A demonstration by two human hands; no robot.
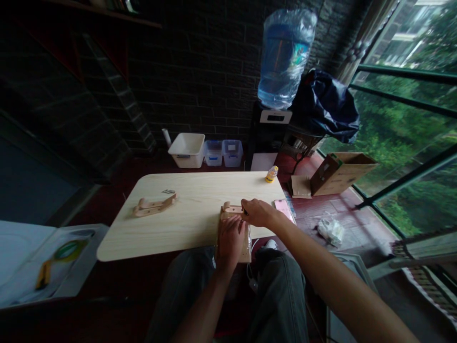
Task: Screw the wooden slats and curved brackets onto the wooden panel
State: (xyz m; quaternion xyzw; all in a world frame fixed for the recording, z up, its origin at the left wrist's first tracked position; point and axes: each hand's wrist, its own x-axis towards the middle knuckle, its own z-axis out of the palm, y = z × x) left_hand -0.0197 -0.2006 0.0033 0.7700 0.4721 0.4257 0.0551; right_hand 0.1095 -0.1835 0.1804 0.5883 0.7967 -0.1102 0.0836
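At the table's front edge lies a brown wooden or cardboard-coloured box-like piece (245, 255), partly past the edge. My left hand (232, 234) rests on top of it, its fingers together and pressed down. A light wooden piece with a curled end (227, 207) lies across its far end. My right hand (253, 212) is closed at the right end of that wooden piece, around a small dark item too hidden to name. Another pair of joined wooden pieces (154, 207) lies at the table's left, beside some small dark metal parts (168, 191).
The pale table (193, 186) also bears a small yellow-based bottle (272, 174) and a phone (283, 209) at the right. Behind it stand a white bin (187, 151), two clear bins (213, 153) and a water dispenser (271, 128). A cardboard box (332, 174) stands right.
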